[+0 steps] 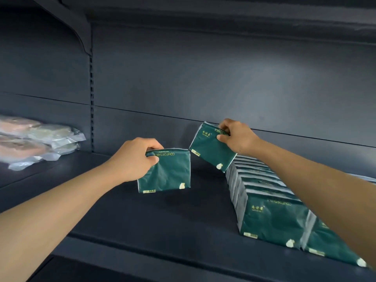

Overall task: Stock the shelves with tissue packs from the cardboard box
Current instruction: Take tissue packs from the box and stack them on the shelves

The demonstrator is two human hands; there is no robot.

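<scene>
My left hand point(133, 159) grips a dark green tissue pack point(168, 171) by its top edge, held upright just above the dark shelf point(142, 216). My right hand point(237, 137) pinches a second green tissue pack point(209, 149), tilted, at the far end of a row of green tissue packs point(270, 204) that stand on the shelf's right side. The two held packs nearly touch at their corners. The cardboard box is out of view.
Clear plastic bags with pale pink and green contents point(34, 139) are piled on the neighbouring shelf section at the left. A slotted upright point(91, 98) divides the sections. Another shelf hangs overhead point(203, 13). The shelf's front lip point(162, 253) runs below my arms.
</scene>
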